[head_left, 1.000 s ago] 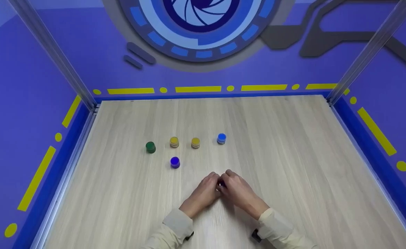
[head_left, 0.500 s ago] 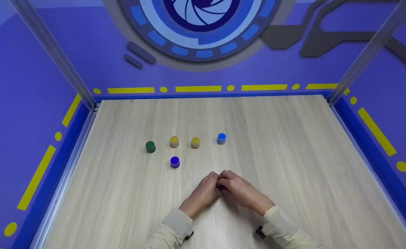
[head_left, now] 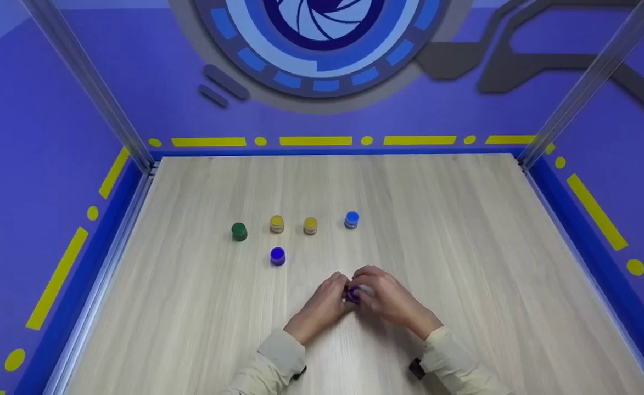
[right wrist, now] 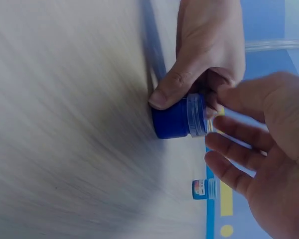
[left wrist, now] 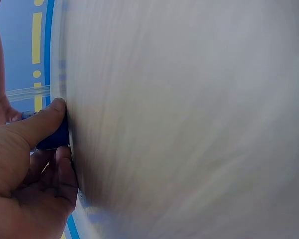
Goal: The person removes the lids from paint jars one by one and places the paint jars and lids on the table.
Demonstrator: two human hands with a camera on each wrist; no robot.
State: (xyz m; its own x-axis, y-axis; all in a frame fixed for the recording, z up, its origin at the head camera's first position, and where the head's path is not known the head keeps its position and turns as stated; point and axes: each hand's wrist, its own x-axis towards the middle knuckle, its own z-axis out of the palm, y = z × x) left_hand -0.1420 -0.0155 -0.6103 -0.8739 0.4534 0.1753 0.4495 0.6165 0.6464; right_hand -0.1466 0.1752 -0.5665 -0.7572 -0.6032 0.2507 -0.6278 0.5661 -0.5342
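1 blue-purple jar [right wrist: 170, 121]: we note L hand [head_left: 324, 302] gripping its body, R hand [head_left: 390, 299] loosely parted near ribbed cap [right wrist: 196, 115], contact unclear; poss. slip if L grip slackens.

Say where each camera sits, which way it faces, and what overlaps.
Head: worn on the head, facing forward and down at the table; shows left hand, right hand and sleeves.
Left wrist: on that wrist, facing the jar; left hand, part of the right hand.
Right wrist: on that wrist, facing the same jar; both hands.
Both wrist views share that jar and both hands.
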